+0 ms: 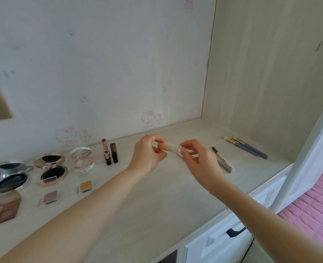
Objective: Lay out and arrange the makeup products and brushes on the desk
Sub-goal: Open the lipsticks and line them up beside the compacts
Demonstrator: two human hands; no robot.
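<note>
Left grip and right grip are pinching tube over surface; open room toward front edge. Lipsticks standing left, brushes lying right.

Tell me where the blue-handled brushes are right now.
In the head view, the blue-handled brushes lie on the desk at far right, near the side panel, just beyond the grey pencil-like stick and to the right of the right hand.

Pale tube: both ends are covered, one by the left hand, one by the right hand. Brown palette, left end of the tabletop: blurred, cut by the picture edge. Grey stick: partly behind the right hand; type indeterminate.
</note>
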